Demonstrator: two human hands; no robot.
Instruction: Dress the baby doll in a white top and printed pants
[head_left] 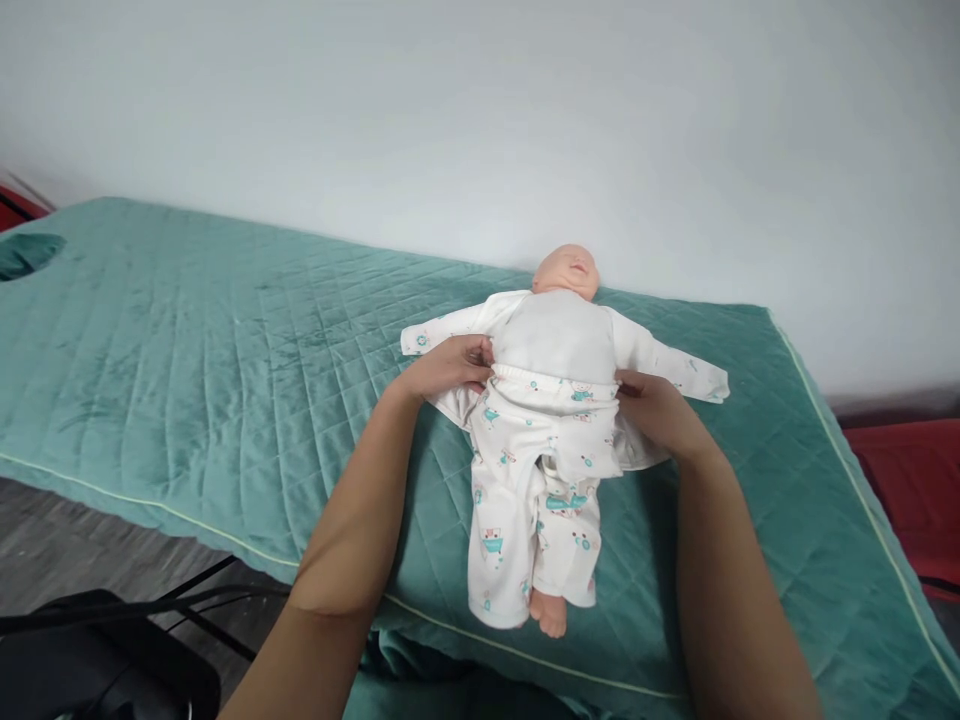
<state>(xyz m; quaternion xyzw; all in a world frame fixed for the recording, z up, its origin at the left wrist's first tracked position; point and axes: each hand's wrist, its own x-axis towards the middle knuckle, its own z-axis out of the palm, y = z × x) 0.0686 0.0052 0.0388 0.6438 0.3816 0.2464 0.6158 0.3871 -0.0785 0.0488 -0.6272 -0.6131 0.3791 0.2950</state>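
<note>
A baby doll point(556, 335) lies face-up on a green quilted bed point(225, 400), its shirt point(664, 365) spread open. The left hand point(451, 366) and right hand point(658, 408), apart, each pinch one side of the printed pants point(504, 480) at the waistband point(551, 379), seemingly to keep it level.

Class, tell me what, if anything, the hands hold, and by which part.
The left hand and right hand appear to hold the white cloth trousers with teal-and-red prints by opposite sides of the waistband.
</note>
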